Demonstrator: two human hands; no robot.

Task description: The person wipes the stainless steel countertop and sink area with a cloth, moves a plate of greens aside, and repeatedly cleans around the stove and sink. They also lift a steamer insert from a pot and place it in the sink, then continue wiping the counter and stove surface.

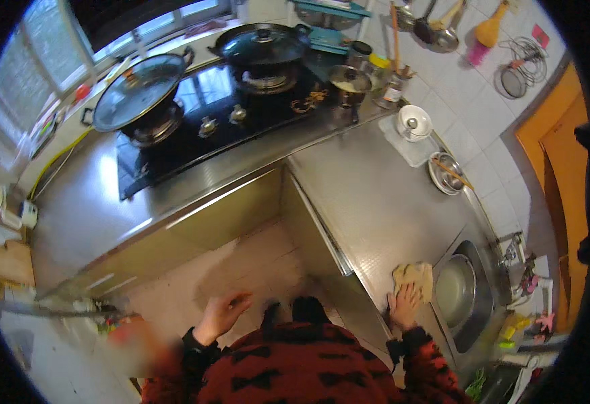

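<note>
My right hand (405, 308) lies with fingers spread flat on a yellowish cloth (416, 281), pressing it against the steel countertop (369, 215) just left of the sink. Part of the cloth sticks out beyond the fingertips. My left hand (224, 315) hangs in the air over the floor in front of me, its fingers stretched out loosely and nothing in it. Inside the sink (469, 334) sits a round metal basin (455, 296) that appears to hold cloudy liquid.
Two lidded woks (140, 94) (262, 46) stand on the black gas hob (221, 108). A small lidded pot (349, 82) and jars (379, 67) are right of it. Bowls (414, 123) (446, 173) line the tiled wall. A tap (510, 254) rises behind the sink.
</note>
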